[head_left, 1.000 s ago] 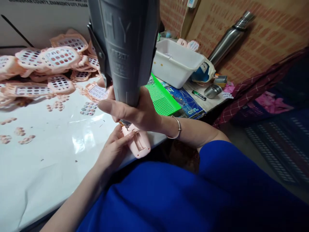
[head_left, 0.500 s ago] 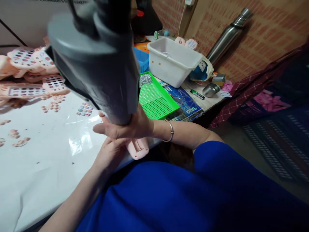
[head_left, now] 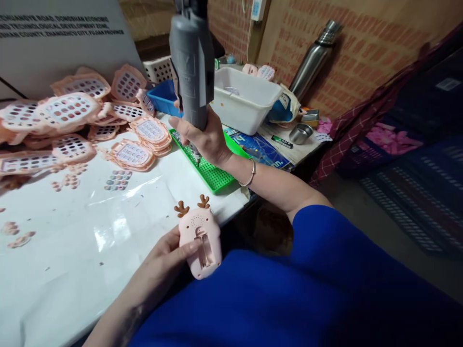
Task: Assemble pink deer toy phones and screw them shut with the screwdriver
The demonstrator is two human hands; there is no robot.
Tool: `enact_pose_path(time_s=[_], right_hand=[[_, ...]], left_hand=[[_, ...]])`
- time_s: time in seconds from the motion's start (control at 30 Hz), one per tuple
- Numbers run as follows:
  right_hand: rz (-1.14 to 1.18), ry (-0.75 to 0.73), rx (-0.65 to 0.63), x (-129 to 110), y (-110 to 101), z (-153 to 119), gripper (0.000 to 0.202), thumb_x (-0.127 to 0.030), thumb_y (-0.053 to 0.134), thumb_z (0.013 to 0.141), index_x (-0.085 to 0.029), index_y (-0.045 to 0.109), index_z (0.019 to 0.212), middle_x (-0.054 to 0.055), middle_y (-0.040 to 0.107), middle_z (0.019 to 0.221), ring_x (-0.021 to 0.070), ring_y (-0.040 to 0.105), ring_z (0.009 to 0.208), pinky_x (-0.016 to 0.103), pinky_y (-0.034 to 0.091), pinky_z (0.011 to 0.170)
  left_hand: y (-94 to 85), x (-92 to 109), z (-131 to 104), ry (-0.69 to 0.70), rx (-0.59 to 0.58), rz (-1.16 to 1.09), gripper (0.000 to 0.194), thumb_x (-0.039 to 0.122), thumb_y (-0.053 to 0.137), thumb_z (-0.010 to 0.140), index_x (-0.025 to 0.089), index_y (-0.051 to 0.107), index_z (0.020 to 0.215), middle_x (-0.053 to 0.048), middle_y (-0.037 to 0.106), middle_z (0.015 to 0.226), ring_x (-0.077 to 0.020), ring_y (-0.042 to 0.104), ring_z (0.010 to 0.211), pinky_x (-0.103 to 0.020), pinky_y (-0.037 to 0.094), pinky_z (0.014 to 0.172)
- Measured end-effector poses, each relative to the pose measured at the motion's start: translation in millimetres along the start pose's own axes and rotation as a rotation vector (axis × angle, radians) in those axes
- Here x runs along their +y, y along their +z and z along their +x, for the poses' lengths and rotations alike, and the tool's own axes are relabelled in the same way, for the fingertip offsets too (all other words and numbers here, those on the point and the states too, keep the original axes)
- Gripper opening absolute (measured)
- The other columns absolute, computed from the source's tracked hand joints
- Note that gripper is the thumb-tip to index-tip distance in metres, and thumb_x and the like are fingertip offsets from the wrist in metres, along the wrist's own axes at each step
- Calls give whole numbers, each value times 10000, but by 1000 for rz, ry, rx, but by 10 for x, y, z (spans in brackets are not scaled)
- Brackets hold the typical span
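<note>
My left hand (head_left: 175, 253) is closed on a pale pink toy casing (head_left: 186, 236) with brown antlers, its back side up. The thumb presses near the uncovered battery compartment (head_left: 207, 253), and screw holes show around it. My right hand (head_left: 208, 140) grips a grey electric screwdriver (head_left: 190, 62) that hangs upright from above. Its bit (head_left: 197, 159) points down over the green perforated tray (head_left: 220, 178); whether it touches the tray I cannot tell. Small silvery screws (head_left: 178, 138) lie at the tray's far left end.
Pink perforated face plates (head_left: 68, 113) are piled at the back left, with small button sets (head_left: 118, 180) before them. Behind the green tray stand a blue bin (head_left: 161, 96) and a white tub (head_left: 246, 96). A steel bottle (head_left: 313, 60) and a metal cup (head_left: 301, 134) are at the right.
The screwdriver has moved up and away from the toy, over the green tray, with my right hand. The toy, mostly hidden before, now shows whole in my left hand.
</note>
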State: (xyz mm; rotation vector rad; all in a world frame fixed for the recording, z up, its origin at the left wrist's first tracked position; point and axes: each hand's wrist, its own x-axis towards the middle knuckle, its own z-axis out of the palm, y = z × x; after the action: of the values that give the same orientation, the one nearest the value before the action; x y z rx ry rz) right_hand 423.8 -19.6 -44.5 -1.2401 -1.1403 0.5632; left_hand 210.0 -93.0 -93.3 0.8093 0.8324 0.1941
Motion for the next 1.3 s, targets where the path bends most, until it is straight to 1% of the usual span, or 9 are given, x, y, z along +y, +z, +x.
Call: enact_pose_path(time_s=[0.17,0.4,0.53,0.6,0.77,0.87,1.13,1.2,1.3], right_hand=[[55,-8,71,227,-28,67,457,-604,767,811,-228,561,969,-65,520,645,122,566,636,272,569,684],[88,80,-45,471,-37,318,695,-708,855,612,-203,480,908,-154,385,564,8,448,564,198,397,546],[186,10,-25,667,-11,420,640,-648,856,669,-202,443,869,-169,199,529,-18,387,511,200,313,508],[205,4,-39,679,-7,410,625,-635,852,682,-199,446,873,-172,181,529,-19,373,506,202,303,503],[112,39,-8,460,-17,259,786,-815,755,607,-183,550,1027,-143,416,603,8,446,581,215,398,545],[100,82,11,298,-16,203,823,-832,749,568,-175,555,1022,-129,463,622,16,444,585,230,383,534],[312,-88,-32,-286,59,-168,457,-533,843,710,-265,577,966,-75,512,653,114,506,530,283,468,543],[379,-102,-102,-374,103,-315,327,-452,822,772,-243,584,850,-65,502,657,103,517,529,269,464,542],[450,-105,-201,-375,166,-468,353,-384,811,807,-206,536,676,-50,522,654,87,535,540,254,481,564]], left_hand=[[-1,-52,-67,1,54,39,603,397,955,623,220,715,1147,-67,780,1005,-254,706,938,-325,536,821],[-178,59,180,224,173,-145,471,313,960,617,195,751,1023,-77,779,966,-237,729,885,-306,597,806],[-167,209,320,366,282,-292,472,194,947,592,222,755,1023,-47,782,1049,-180,718,899,-214,602,763],[-112,260,345,407,324,-340,466,165,916,609,215,753,1042,-47,778,1072,-165,709,899,-197,601,750],[-71,258,343,405,295,-301,529,123,933,531,190,756,1025,-35,765,969,-146,671,816,-180,585,698],[-101,230,345,433,294,-282,515,116,926,542,212,758,1020,-16,759,950,-131,656,795,-166,567,683],[-100,221,396,505,293,-342,445,86,883,579,198,756,991,-16,758,903,-124,665,749,-161,551,652],[-103,225,404,502,297,-338,410,86,868,595,193,755,974,-23,761,911,-137,674,751,-174,551,637],[-107,232,404,492,305,-317,341,101,853,616,189,757,930,-37,766,934,-168,697,789,-207,569,648]])
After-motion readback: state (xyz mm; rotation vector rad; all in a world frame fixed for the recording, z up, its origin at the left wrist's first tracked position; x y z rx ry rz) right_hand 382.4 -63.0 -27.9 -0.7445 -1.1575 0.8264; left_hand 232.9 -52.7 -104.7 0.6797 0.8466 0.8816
